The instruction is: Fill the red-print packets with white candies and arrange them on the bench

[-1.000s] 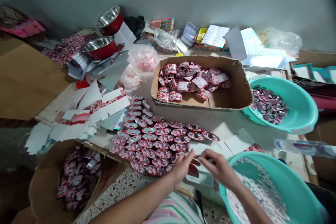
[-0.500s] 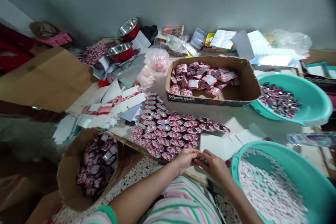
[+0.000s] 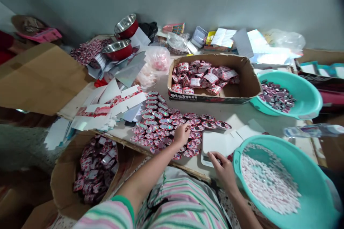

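Observation:
On the table, rows of small pink-and-red printed packs (image 3: 152, 136) stand close together, open ends up, some with pink pieces showing inside. My left hand (image 3: 182, 135) reaches over the right part of these rows, its fingers pinched at one pack; whatever is between the fingertips is too small to make out. My right hand (image 3: 222, 168) is curled near the table's front edge, beside white card sheets (image 3: 219, 142), with something dark partly hidden in its fingers. Just right of it, a turquoise basin (image 3: 309, 171) holds many small white-pink pieces (image 3: 268, 182).
Behind the rows, a cardboard tray (image 3: 243, 75) holds filled packs. A second turquoise basin (image 3: 309, 93) contains dark glossy pieces. Cut card strips (image 3: 107, 109) pile at left, above a floor carton (image 3: 63, 186) of packs. Red steel bowls (image 3: 118, 52) and a plastic bottle (image 3: 313, 130) also lie about.
My hands were together at the table's front edge. Now the left has moved up and forward over the packs, while the right has separated and stays near the edge.

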